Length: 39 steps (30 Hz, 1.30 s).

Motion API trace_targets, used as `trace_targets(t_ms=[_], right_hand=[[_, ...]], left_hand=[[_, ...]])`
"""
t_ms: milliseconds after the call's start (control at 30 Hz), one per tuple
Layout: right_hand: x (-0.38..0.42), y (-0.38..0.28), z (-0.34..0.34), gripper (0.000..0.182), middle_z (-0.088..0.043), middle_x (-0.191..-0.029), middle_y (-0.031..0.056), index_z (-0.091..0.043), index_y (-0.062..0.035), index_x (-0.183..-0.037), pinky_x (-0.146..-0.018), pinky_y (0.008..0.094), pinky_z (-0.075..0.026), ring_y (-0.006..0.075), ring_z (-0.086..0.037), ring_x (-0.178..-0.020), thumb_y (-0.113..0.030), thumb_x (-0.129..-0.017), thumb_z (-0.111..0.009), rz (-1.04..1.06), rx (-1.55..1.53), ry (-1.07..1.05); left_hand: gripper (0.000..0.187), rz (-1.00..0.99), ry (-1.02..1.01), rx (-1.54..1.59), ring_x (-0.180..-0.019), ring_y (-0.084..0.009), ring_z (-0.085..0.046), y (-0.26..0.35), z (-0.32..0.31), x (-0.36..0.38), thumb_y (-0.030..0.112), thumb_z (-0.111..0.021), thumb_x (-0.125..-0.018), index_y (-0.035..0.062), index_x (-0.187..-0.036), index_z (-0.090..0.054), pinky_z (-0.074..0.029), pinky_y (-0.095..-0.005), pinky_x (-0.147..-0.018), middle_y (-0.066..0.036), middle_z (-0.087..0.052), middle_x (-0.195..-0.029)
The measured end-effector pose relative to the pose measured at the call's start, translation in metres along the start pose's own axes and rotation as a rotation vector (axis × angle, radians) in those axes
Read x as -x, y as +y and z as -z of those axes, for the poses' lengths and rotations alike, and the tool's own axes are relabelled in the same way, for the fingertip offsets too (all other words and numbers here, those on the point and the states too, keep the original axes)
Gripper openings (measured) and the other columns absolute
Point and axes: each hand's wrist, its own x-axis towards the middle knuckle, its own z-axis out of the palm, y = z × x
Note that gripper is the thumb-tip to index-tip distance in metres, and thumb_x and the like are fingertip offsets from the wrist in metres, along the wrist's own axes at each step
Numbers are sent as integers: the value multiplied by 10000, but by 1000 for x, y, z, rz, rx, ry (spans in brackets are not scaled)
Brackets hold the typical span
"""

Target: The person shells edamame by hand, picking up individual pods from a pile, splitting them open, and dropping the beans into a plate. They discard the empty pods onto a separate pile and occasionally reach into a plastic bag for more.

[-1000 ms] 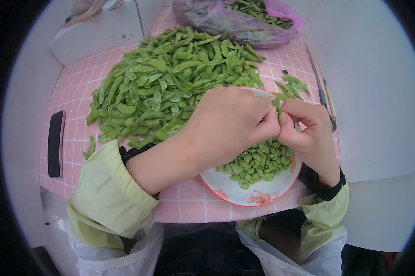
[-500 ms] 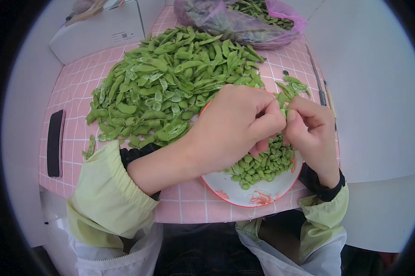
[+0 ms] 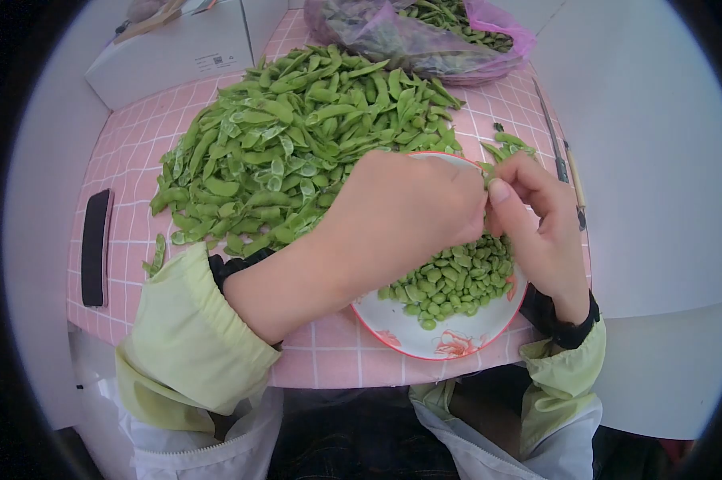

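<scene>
Over a white plate (image 3: 401, 337) with a red rim and flower pattern, both of my hands meet. My left hand (image 3: 421, 196) is curled closed with its back up, hiding most of its fingers. The thumb and forefinger of my right hand (image 3: 537, 220) pinch together beside it. A green edamame pod (image 3: 487, 174) shows partly between the two hands, its lower part covered by fingers. Shelled green beans (image 3: 457, 280) lie heaped on the plate under my hands. Left of the plate spreads a large pile of pods (image 3: 297, 144), some split and hollow.
A purple plastic bag (image 3: 433, 48) of pods sits at the back. Several loose pods (image 3: 509, 146) lie beyond my right hand, near a long thin tool (image 3: 559, 160). A black phone (image 3: 97, 248) rests at left, below a white box (image 3: 177, 60). Pink checked cloth covers the table.
My left hand has turned, so its thumb and fingertips are now hidden. My right hand stays close against it, its fingers shifted slightly, and more beans show beneath.
</scene>
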Motion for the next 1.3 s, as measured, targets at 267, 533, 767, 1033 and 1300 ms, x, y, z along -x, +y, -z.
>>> trace_targets(t_ms=[267,533,767,1033,1300], right_hand=[[1,0,0,122,-517,-675,40,-500,13,-853,-559,255,-374,88,-467,-623,-102,-892,-495,-54,-92,-109],[2,4,3,171,-495,-744,152,-450,23,-874,-674,348,-402,253,-477,-689,-131,-926,-395,-88,-32,-235],[4,-2,5,140,-504,-778,165,-406,-1,-965,-691,361,-406,282,-498,-705,-129,-955,-350,-59,-16,-283],[3,-2,10,137,-494,-759,191,-413,1,-984,-646,385,-406,340,-513,-688,-121,-938,-375,-88,37,-336],[1,-4,6,140,-520,-722,232,-443,17,-966,-611,416,-408,400,-538,-671,-92,-882,-416,-8,147,-261]], left_hand=[[187,3,-16,-41,-484,-252,-561,4,-4,6,161,-666,-732,78,-676,-508,-446,-366,-436,-70,-532,-552],[173,-103,2,-161,-507,-217,-559,6,-10,9,187,-655,-711,96,-695,-509,-438,-345,-448,-37,-513,-572],[182,-93,35,-165,-496,-216,-548,10,-7,8,167,-666,-697,95,-693,-498,-435,-344,-452,-39,-507,-566],[180,-64,-6,-138,-500,-231,-548,11,-8,10,165,-667,-713,92,-696,-503,-432,-352,-450,-48,-507,-567],[198,-66,-41,-149,-510,-229,-551,10,-8,10,207,-673,-716,99,-720,-507,-430,-356,-459,-48,-518,-586]])
